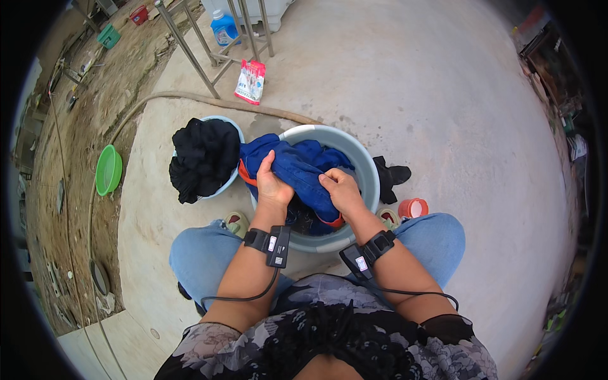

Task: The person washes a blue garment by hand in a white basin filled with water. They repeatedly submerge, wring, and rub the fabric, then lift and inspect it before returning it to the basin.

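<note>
A wet blue garment with orange trim (304,164) is stretched between my hands over a large round plastic basin (368,166). My left hand (274,184) grips its left part, thumb on top. My right hand (341,190) pinches the cloth farther right. More blue cloth hangs into the basin, where dark water and dark fabric show below. A smaller light-blue basin (232,124) touches the garment's left end and holds a heap of black clothes (204,154).
Black socks (390,175) and a red tub (413,208) lie right of the basin. Ahead are a hose (237,103), a detergent bag (251,81), a blue bottle (223,29) and a metal stand (187,47). A green basin (109,170) sits left.
</note>
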